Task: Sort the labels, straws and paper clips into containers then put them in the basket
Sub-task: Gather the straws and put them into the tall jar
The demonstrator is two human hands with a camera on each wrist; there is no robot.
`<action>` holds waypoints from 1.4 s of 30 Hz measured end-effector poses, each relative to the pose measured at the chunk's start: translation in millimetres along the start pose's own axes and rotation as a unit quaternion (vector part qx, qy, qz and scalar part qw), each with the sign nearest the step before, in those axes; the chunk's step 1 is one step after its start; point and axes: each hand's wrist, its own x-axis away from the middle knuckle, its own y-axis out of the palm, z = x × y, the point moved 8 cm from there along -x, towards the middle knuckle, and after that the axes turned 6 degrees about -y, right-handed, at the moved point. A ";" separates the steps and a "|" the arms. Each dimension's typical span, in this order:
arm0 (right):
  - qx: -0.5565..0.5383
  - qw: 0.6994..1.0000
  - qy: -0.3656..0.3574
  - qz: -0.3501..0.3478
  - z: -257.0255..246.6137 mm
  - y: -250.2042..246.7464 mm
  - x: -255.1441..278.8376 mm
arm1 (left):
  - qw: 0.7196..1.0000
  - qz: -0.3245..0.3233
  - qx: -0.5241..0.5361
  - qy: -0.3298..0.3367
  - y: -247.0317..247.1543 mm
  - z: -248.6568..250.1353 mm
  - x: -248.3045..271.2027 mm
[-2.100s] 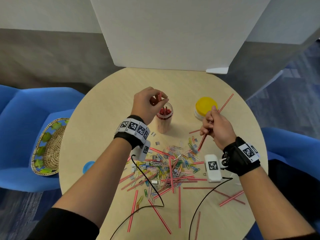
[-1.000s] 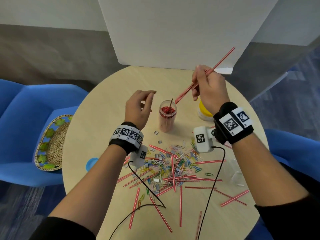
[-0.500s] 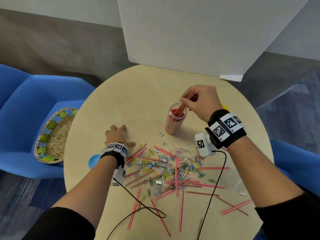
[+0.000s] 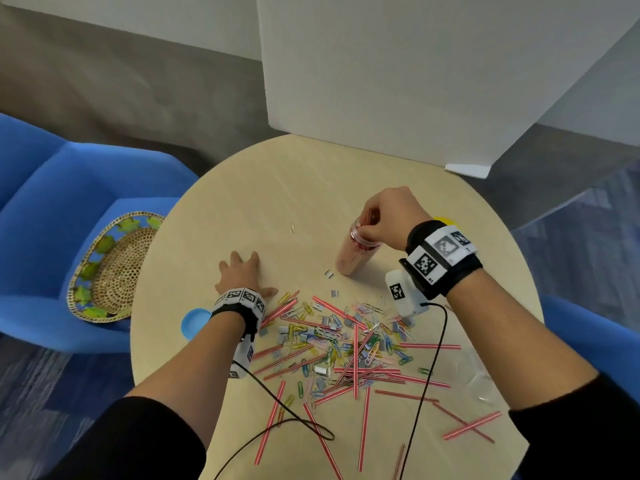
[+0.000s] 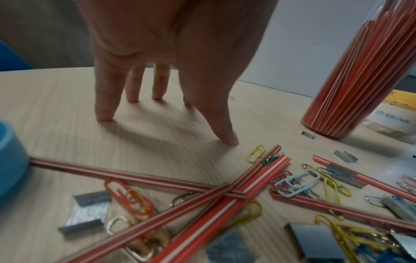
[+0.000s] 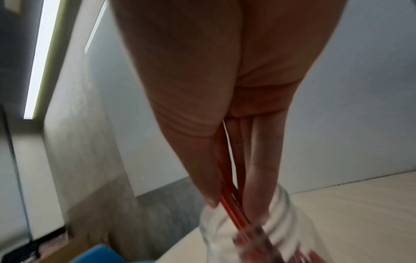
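A clear jar (image 4: 355, 252) packed with red-striped straws stands on the round table (image 4: 277, 188). My right hand (image 4: 384, 216) is over its mouth and pinches a few straws (image 6: 229, 201) whose lower ends are inside the jar (image 6: 281, 227). My left hand (image 4: 240, 275) rests with straight, spread fingers (image 5: 103, 106) on bare wood left of the jar (image 5: 360, 74). A pile of loose straws (image 4: 355, 362), coloured paper clips (image 4: 332, 336) and small grey labels (image 5: 90, 210) lies in front of both hands.
A woven basket (image 4: 114, 265) sits on a blue chair left of the table. A blue lid (image 4: 192, 322) lies by my left wrist. A yellow-lidded jar (image 4: 445, 220) is mostly hidden behind my right wrist. A clear container (image 4: 479, 379) stands at the table's right edge. A white board (image 4: 381, 71) rises behind.
My right hand carried the straws from up high down into the jar's mouth. My left hand left the jar and came down flat on the table to its left.
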 end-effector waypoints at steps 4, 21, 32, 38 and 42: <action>-0.015 0.999 0.018 0.033 -3.4 -15.9 4.0 | 1.000 0.000 -0.005 -0.001 0.9 -0.6 -0.4; -0.023 0.997 0.054 0.045 1.9 -16.0 4.2 | 1.000 -0.004 0.009 -0.007 7.1 -2.4 -4.3; -0.022 0.995 0.086 0.055 -2.3 -12.0 7.1 | 1.000 -0.001 0.009 -0.008 8.0 -2.7 -4.9; -0.029 0.993 0.097 0.057 -3.2 -18.6 9.3 | 1.000 -0.001 0.008 -0.006 8.3 -2.8 -4.6; -0.003 0.993 0.106 0.055 -3.1 -7.0 9.6 | 1.000 -0.006 0.005 -0.004 7.1 -2.2 -3.1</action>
